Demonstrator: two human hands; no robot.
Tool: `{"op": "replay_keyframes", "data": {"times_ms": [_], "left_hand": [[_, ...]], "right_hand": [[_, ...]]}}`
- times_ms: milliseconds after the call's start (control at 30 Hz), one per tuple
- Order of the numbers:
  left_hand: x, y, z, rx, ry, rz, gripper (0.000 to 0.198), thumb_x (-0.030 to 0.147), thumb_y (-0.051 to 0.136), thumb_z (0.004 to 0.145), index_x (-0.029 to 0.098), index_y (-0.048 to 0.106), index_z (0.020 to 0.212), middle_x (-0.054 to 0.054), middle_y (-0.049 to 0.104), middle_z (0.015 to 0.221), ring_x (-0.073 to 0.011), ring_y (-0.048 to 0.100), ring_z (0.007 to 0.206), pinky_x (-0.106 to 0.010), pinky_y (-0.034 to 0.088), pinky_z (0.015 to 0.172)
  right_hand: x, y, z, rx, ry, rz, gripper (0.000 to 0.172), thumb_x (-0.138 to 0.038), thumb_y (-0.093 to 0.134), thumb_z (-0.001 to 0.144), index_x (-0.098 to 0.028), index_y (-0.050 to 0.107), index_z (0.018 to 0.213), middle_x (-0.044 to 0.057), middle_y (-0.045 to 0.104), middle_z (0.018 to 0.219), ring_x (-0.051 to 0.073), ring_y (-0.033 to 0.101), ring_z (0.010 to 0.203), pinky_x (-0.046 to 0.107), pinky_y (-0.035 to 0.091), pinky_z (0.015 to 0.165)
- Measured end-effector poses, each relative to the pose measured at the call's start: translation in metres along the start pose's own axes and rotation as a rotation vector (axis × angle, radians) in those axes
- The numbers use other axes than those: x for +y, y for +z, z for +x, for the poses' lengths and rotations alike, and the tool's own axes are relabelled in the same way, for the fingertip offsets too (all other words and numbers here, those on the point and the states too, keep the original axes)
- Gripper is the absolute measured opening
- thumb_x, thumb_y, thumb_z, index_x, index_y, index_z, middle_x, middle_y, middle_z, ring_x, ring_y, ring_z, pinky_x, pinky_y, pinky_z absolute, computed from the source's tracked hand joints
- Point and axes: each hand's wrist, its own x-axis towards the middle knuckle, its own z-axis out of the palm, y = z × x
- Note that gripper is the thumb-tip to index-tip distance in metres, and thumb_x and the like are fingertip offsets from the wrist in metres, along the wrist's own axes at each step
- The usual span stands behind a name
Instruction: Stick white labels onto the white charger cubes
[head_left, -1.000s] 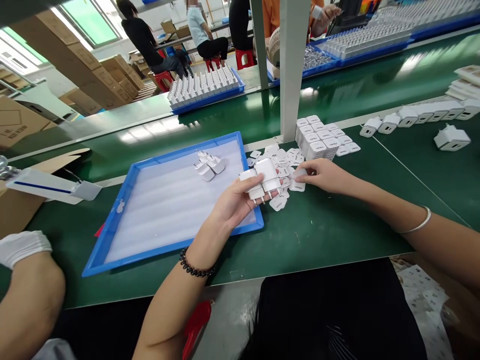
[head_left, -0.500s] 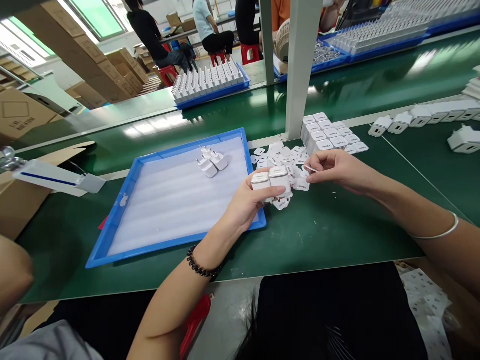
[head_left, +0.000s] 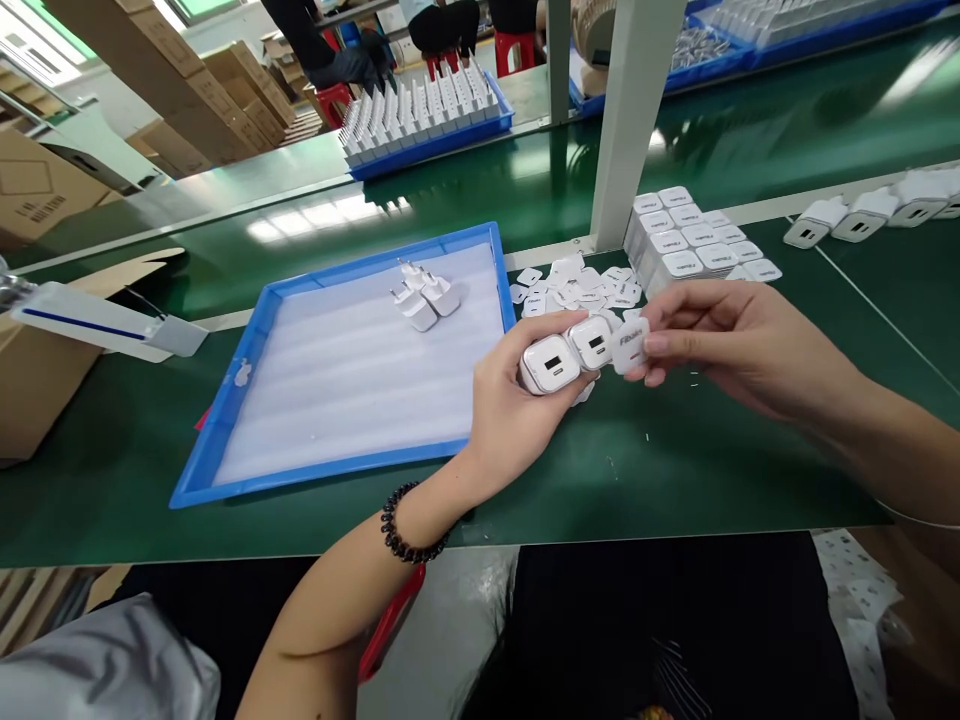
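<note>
My left hand (head_left: 504,415) is closed around two white USB chargers (head_left: 553,364), side by side, with their port faces turned up toward me. Between the thumb and fingers of my right hand (head_left: 712,335) is a thin white printed plastic cover (head_left: 628,346), held right beside the second charger. Whether the cover touches that charger I cannot tell. Behind my hands lies a loose heap of similar white covers (head_left: 574,285). Neat stacks of covers (head_left: 682,262) stand just beyond my right hand. A few plug-ended chargers (head_left: 424,300) rest in the blue-rimmed tray (head_left: 345,462) to the left.
A metal post (head_left: 630,120) rises at the table's back edge. Along the right side runs a row of chargers (head_left: 862,220). A blue tray of upright plugs (head_left: 427,115) sits across the green surface. Cardboard boxes (head_left: 45,390) and a white clamp-like arm (head_left: 97,320) are at left.
My left hand has tipped the two chargers so their port faces show. My right hand has brought the cover closer to them and turned its printed side into view. The camera has tilted down.
</note>
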Motion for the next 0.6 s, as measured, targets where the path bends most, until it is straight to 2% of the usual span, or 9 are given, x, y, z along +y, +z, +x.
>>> {"op": "replay_keyframes", "data": {"times_ms": [67,200,400,600], "left_hand": [[0.002,0.000,-0.002,-0.005,0.039,0.021,0.028,0.021,0.080,0.082,0.021,0.070,0.108,-0.006,0.075,0.120,-0.0244,0.068,0.117,-0.041,0.052,0.105],[0.003,0.002,-0.005,-0.043,0.093,0.018,0.026,0.025,0.077,0.086,0.023,0.070,0.111,-0.005,0.073,0.124,-0.0255,0.067,0.121,-0.045,0.050,0.110],[-0.005,0.005,-0.004,-0.053,0.288,0.027,0.032,0.027,0.080,0.083,0.026,0.071,0.114,-0.004,0.075,0.120,-0.0256,0.071,0.113,-0.044,0.059,0.098],[-0.002,0.004,-0.004,-0.047,0.280,0.056,0.030,0.029,0.080,0.084,0.028,0.072,0.113,-0.004,0.075,0.119,-0.0266,0.072,0.111,-0.046,0.062,0.096]], "right_hand": [[0.000,0.005,-0.005,0.014,-0.037,-0.046,0.018,-0.036,0.084,0.077,-0.021,0.073,0.075,0.002,0.070,0.078,0.014,0.064,0.063,0.032,0.053,0.061],[0.003,0.011,-0.011,0.054,-0.117,-0.060,0.012,-0.032,0.082,0.081,-0.024,0.075,0.074,-0.001,0.065,0.077,0.010,0.053,0.061,0.027,0.042,0.055],[0.006,0.010,-0.009,0.020,-0.173,-0.037,0.010,-0.027,0.083,0.080,-0.024,0.075,0.075,-0.002,0.063,0.072,0.011,0.055,0.065,0.026,0.043,0.061],[0.001,0.013,-0.009,0.030,-0.177,-0.075,0.013,-0.026,0.084,0.079,-0.023,0.074,0.072,-0.003,0.063,0.070,0.011,0.055,0.064,0.026,0.044,0.059]]}}
